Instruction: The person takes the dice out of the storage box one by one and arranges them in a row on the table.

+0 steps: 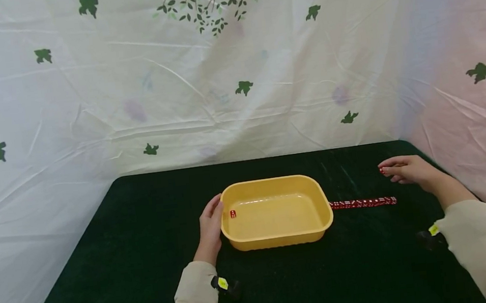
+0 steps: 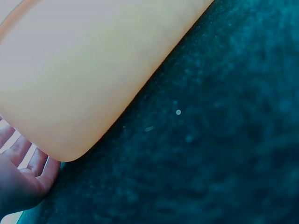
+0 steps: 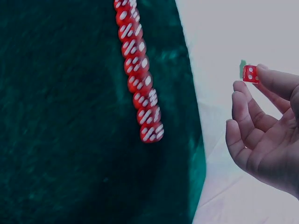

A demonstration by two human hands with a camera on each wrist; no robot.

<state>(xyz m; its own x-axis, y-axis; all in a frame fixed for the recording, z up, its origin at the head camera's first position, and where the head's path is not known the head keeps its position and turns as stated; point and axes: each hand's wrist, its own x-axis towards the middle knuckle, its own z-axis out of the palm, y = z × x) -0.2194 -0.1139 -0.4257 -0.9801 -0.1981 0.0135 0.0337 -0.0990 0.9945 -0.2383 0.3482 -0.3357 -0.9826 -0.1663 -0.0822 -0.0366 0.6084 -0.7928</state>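
My left hand (image 1: 209,226) rests against the left end of a yellow plastic basin (image 1: 279,241). In the left wrist view its fingers (image 2: 35,163) lie loosely along the outside of the basin's end wall; the thumb is hidden there. A red die (image 1: 233,214) with white pips sits inside the basin, near the left wall. Right of the basin, my right hand (image 1: 409,172) is raised over the table, pinching another red die (image 3: 250,73) between thumb and forefinger. The other fingers of that hand are bent and hold nothing.
A straight row of red dice (image 1: 363,203) runs from the basin's right side towards the right, each die close against its neighbour. Dark green cloth (image 1: 156,259) covers the table. A pale curtain (image 1: 202,101) with leaf prints hangs behind and at both sides.
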